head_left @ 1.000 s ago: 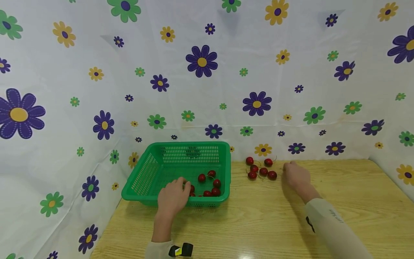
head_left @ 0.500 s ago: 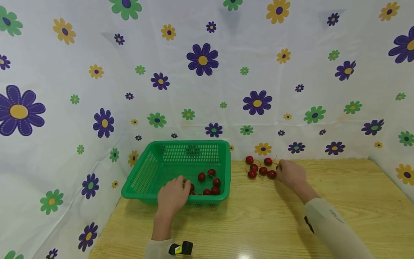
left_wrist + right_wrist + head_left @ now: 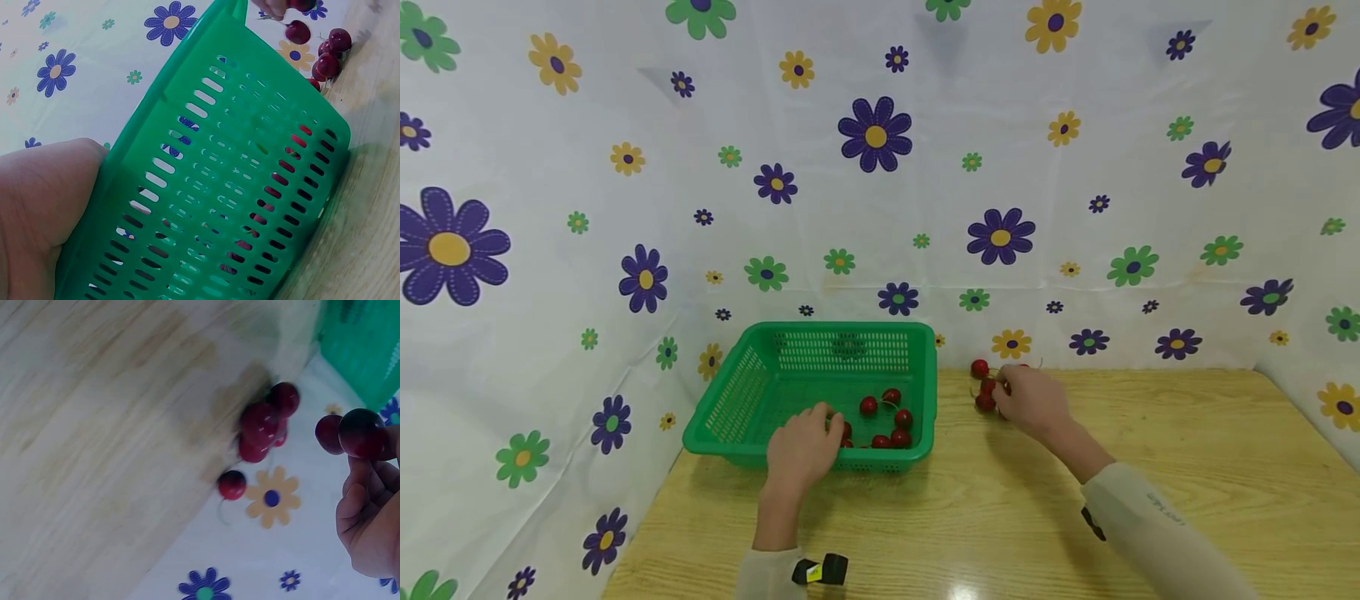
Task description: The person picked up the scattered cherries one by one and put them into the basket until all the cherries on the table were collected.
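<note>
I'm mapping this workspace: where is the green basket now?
In the head view, the green basket sits left of centre on the table, with the left hand over its near rim and loose cherries to its right.

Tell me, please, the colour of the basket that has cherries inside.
Green; the basket shows best in the head view.

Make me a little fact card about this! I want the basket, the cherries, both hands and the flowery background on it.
Container: green basket on a wooden table
Inside it: several red cherries, mostly toward the right
Beside it: more loose cherries on the table
Left hand: rests over the basket's near rim
Right hand: pinches a dark red cherry
Background: white cloth with purple, yellow and green flowers
</note>
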Demonstrator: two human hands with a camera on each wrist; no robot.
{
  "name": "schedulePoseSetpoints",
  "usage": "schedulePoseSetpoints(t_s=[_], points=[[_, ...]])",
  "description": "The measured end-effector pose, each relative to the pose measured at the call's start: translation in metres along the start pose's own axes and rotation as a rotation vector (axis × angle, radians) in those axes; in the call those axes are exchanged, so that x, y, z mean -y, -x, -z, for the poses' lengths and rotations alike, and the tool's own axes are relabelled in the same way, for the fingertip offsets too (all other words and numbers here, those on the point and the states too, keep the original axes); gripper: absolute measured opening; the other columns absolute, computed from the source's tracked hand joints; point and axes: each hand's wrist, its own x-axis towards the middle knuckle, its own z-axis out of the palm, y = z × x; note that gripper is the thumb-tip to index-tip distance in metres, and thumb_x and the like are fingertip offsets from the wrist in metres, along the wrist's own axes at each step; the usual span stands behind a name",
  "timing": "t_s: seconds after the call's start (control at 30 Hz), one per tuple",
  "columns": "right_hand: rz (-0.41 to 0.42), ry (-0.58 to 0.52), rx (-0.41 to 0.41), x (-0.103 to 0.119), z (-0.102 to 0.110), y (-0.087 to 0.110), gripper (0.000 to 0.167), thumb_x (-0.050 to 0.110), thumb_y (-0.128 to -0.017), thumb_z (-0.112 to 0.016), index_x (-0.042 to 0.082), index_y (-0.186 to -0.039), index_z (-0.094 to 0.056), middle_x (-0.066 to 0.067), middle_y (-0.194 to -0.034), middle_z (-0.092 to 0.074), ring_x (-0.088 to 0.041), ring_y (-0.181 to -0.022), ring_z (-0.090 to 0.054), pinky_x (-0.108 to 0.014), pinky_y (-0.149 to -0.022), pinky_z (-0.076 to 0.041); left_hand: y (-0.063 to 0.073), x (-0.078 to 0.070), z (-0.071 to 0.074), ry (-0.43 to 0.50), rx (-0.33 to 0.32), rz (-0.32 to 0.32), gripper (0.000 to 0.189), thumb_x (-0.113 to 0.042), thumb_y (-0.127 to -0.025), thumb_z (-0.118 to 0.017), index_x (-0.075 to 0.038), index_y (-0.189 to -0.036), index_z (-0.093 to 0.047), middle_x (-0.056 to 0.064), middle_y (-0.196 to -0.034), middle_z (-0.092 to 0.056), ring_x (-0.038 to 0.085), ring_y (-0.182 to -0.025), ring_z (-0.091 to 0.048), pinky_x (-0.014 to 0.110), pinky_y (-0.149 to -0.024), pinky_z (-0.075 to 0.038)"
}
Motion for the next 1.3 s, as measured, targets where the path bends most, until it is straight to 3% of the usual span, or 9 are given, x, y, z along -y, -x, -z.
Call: schedulePoseSetpoints(t_s=[0.2, 0.37, 0.53, 0.77, 0.97, 1.3], points=[[0.139, -0.052, -0.105, 0.031, 0.0, 0.001, 0.02, 0.014, -0.091, -0.065, 0.014, -0.072, -0.058, 0.005, -0.06, -0.049, -0.01, -0.049, -0.041, -0.025, -0.043, -0.03, 0.0, 0.001, 0.001, 0.0, 0.002, 0.002, 0.037, -0.034, -0.103, -0.046, -0.007, -0.118, -0.066, 0.01, -0.101, -0.069, 0.03, -0.084, -0.066, 0.048, -0.073, -0.052], [0.232, -0.117, -0.176, 0.059, 0.004, 0.002, 0.005, 0.012, -0.09, -0.069, 0.009, -0.086, -0.069, 0.002, -0.071, -0.063, -0.007, -0.052, -0.046, -0.023, -0.045, -0.038, 0.0, 0.001, 0.002, 0.002, 0.001, 0.0, 0.037, -0.034, -0.103, -0.046, -0.007, -0.117, -0.066, 0.01, -0.1, -0.069, 0.03, -0.082, -0.066, 0.047, -0.071, -0.052], [0.367, -0.177, -0.277, 0.086, 0.005, 0.004, 0.005, 0.009, -0.089, -0.068, 0.007, -0.09, -0.073, -0.003, -0.079, -0.07, -0.009, -0.054, -0.053, -0.02, -0.046, -0.04, 0.0, 0.002, 0.001, 0.0, -0.003, -0.003, 0.037, -0.034, -0.103, -0.046, -0.006, -0.117, -0.066, 0.01, -0.1, -0.069, 0.029, -0.081, -0.066, 0.047, -0.07, -0.052], [0.428, -0.215, -0.337, 0.111, -0.005, 0.005, 0.006, 0.008, -0.089, -0.068, 0.007, -0.094, -0.072, -0.003, -0.084, -0.072, -0.009, -0.053, -0.054, -0.018, -0.044, -0.037, 0.001, 0.003, 0.001, 0.011, 0.002, -0.004, 0.038, -0.034, -0.103, -0.045, -0.005, -0.116, -0.066, 0.01, -0.099, -0.069, 0.029, -0.08, -0.066, 0.046, -0.068, -0.053], [0.455, -0.227, -0.321, 0.124, -0.025, 0.004, 0.006, 0.008, -0.088, -0.07, 0.007, -0.094, -0.071, -0.004, -0.086, -0.072, -0.01, -0.054, -0.056, -0.019, -0.045, -0.037, 0.001, 0.004, 0.0, 0.005, -0.005, -0.001, 0.036, -0.033, -0.103, -0.046, -0.006, -0.115, -0.067, 0.009, -0.097, -0.069, 0.028, -0.079, -0.066, 0.045, -0.066, -0.052], [0.41, -0.178, -0.166, 0.135, -0.05, 0.005, 0.006, 0.012, -0.093, -0.066, 0.01, -0.094, -0.072, -0.002, -0.083, -0.07, -0.012, -0.066, -0.061, -0.024, -0.054, -0.048, 0.002, 0.003, 0.002, 0.023, -0.026, -0.046, 0.04, -0.039, -0.105, -0.044, -0.008, -0.12, -0.065, 0.01, -0.106, -0.069, 0.029, -0.088, -0.066, 0.047, -0.072, -0.053]])
